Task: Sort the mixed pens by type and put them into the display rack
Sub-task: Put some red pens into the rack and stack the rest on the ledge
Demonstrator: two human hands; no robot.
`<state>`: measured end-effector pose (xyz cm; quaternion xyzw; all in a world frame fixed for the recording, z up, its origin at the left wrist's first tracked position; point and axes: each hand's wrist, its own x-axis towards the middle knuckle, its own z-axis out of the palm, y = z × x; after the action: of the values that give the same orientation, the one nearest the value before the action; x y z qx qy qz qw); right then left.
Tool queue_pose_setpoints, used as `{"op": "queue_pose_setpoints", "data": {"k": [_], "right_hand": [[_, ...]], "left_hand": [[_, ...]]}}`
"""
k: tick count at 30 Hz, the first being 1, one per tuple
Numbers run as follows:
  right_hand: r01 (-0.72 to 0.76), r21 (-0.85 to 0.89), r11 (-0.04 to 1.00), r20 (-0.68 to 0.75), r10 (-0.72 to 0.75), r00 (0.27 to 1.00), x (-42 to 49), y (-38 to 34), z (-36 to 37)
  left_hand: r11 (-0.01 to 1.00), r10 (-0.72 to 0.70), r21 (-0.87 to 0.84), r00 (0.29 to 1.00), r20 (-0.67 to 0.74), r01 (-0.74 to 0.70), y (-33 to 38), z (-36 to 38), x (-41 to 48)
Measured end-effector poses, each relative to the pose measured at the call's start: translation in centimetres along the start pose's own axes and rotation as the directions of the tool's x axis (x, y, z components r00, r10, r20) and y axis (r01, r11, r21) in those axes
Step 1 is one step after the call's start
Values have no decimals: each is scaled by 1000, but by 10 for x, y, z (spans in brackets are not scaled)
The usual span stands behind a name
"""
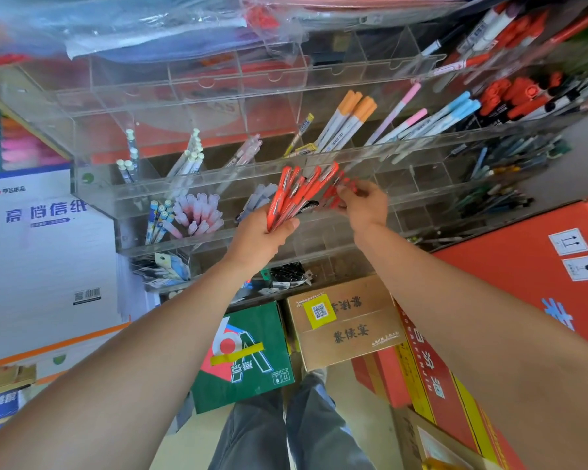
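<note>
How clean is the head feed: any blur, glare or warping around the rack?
Head view: heavy wide-angle bending at the edges; plastic bags top left smeared; right hand slightly motion-blurred; red pens in the left hand sharp; pale glare along the front of the display rack.

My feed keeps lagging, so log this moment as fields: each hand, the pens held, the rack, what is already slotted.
left hand: grips a fanned bunch of red pens
right hand: pinches red pens at the bunch's right edge
display rack: clear acrylic, tiered compartments
already slotted: orange-capped markers upper tier, pink-capped pens lower left
</note>
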<state>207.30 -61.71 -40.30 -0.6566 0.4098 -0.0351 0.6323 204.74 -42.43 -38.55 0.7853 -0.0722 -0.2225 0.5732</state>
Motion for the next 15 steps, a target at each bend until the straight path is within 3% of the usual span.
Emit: {"op": "queue_pose_setpoints", "data": {"k": [5, 6, 8, 11, 15], "right_hand": [[203, -91, 975, -100, -211, 972, -16, -8, -16], [226, -42, 973, -64, -228, 971, -24, -10, -20], [189, 27, 982, 138, -191, 972, -40, -15, -27], [158, -42, 987, 453, -122, 883, -54, -21, -31], [105, 3, 995, 453, -94, 887, -50, -22, -35]], "left_hand": [[999, -25, 22, 998, 58, 24, 9, 3, -1], [999, -37, 20, 997, 73, 35, 11, 5, -1], [999, -46, 10, 993, 111, 45, 16, 10, -1], [999, -32, -16, 986, 165, 35, 32, 20, -2], [980, -121, -128, 968, 221, 152, 46, 31, -2]]}}
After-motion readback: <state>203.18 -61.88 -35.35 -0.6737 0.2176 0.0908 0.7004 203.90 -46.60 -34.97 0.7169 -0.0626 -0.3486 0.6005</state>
